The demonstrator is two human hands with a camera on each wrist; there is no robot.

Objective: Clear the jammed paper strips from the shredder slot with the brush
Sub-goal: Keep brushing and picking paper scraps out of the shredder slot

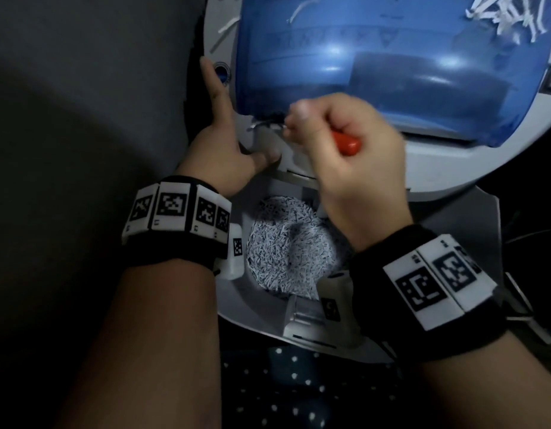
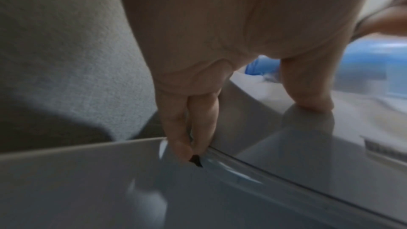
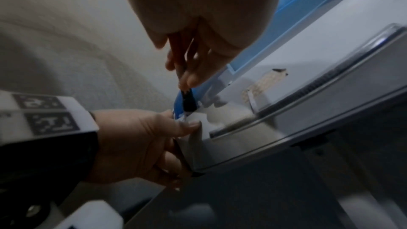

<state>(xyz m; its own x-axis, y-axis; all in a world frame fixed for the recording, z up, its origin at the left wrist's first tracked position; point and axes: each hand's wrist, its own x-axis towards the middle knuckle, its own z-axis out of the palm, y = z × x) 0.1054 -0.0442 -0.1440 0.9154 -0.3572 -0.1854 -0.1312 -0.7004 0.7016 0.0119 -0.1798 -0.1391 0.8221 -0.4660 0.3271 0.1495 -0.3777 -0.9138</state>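
Observation:
The shredder head [image 1: 453, 168] is grey with a blue see-through cover [image 1: 376, 57]. My right hand [image 1: 294, 120] grips the brush by its orange handle [image 1: 348, 144]. The black bristles [image 3: 188, 100] poke at the cover's near left corner, where a few white paper strips [image 1: 261, 125] stick out. My left hand [image 1: 230, 134] holds the head's left edge: the thumb [image 3: 189, 124] lies on top, the fingers [image 3: 174, 171] curl under the rim, and the index finger points up along the side.
Below the hands an open bin [image 1: 283, 243] is full of shredded paper. Loose strips [image 1: 500, 13] lie on the cover's far right. Grey carpet [image 1: 82, 88] spreads to the left, cables [image 1: 521, 298] lie at the right, and dotted fabric [image 1: 299, 391] is at the bottom.

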